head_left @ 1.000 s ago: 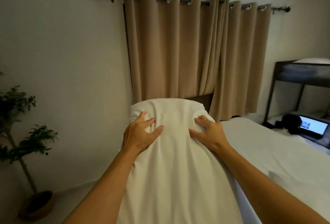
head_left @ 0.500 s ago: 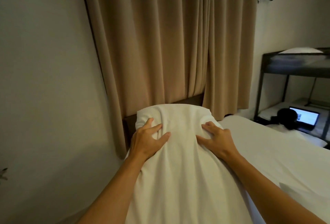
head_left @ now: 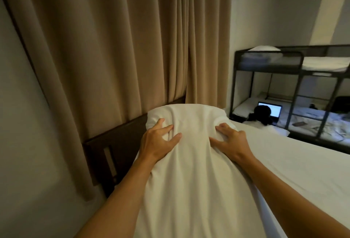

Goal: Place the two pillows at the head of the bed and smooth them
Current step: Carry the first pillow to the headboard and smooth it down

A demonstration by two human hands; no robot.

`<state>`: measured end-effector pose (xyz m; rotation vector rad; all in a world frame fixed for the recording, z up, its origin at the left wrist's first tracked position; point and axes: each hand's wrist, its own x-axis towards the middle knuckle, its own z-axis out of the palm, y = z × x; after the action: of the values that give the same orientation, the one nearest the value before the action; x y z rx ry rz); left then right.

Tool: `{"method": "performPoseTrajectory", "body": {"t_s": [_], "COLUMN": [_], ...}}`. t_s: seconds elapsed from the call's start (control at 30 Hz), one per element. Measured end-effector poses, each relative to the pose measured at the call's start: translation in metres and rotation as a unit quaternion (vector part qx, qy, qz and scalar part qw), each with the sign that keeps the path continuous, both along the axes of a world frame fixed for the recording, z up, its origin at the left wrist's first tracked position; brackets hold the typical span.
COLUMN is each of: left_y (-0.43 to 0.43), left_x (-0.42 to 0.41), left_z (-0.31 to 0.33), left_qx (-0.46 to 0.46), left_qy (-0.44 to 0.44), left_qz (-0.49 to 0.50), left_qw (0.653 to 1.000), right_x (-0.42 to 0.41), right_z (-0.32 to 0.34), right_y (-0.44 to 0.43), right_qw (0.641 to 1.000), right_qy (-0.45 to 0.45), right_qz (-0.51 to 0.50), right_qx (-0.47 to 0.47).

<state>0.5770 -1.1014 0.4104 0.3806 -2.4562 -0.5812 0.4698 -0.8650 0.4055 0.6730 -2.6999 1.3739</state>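
Both hands were on one white pillow (head_left: 191, 162), each with a bunch of its cloth squeezed in curled fingers. On the left side, the tan curtain (head_left: 113, 38) looked much bigger and closer than a second ago, and the plant by the wall was gone from sight. The dark headboard (head_left: 117, 143) now showed below the curtain, just beside the pillow's top corner. So the person had carried the pillow toward the head of the bed.

The left hand (head_left: 158, 143) gripped the pillow near its top left corner, as before. The right hand (head_left: 230, 143) gripped near the top right corner the same way. The pillow was held up and out in front, with its top end near the headboard edge of the bed (head_left: 293, 171). It did not look laid down yet.

On the right, a bunk bed (head_left: 295, 63) and a lit laptop (head_left: 269, 109) sat further back.

I think the pillow was almost in place. A second pillow could not be seen.
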Motion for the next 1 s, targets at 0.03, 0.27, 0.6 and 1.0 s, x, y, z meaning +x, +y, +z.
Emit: {"method": "performPoseTrajectory", "body": {"t_s": [0.03, 0.27, 0.6, 1.0], "left_y": [-0.009, -0.049, -0.065, -0.161], "left_x": [-0.011, -0.085, -0.155, -0.254], "left_z": [0.002, 0.004, -0.019, -0.050], "left_qx": [-0.001, 0.005, 0.004, 0.028], "left_qy": [0.001, -0.005, -0.029, -0.033], "left_qz": [-0.015, -0.094, -0.126, -0.187], "left_qw": [1.000, 0.996, 0.992, 0.981], "right_x": [-0.005, -0.037, -0.092, -0.167], "right_z": [0.001, -0.002, -0.021, -0.045], "right_y": [-0.007, -0.033, -0.045, -0.134], "right_qw": [1.000, 0.996, 0.991, 0.980], "right_qy": [0.006, 0.024, 0.026, 0.009], "right_qz": [-0.012, -0.089, -0.125, -0.184], "right_qx": [0.001, 0.020, 0.034, 0.073]}}
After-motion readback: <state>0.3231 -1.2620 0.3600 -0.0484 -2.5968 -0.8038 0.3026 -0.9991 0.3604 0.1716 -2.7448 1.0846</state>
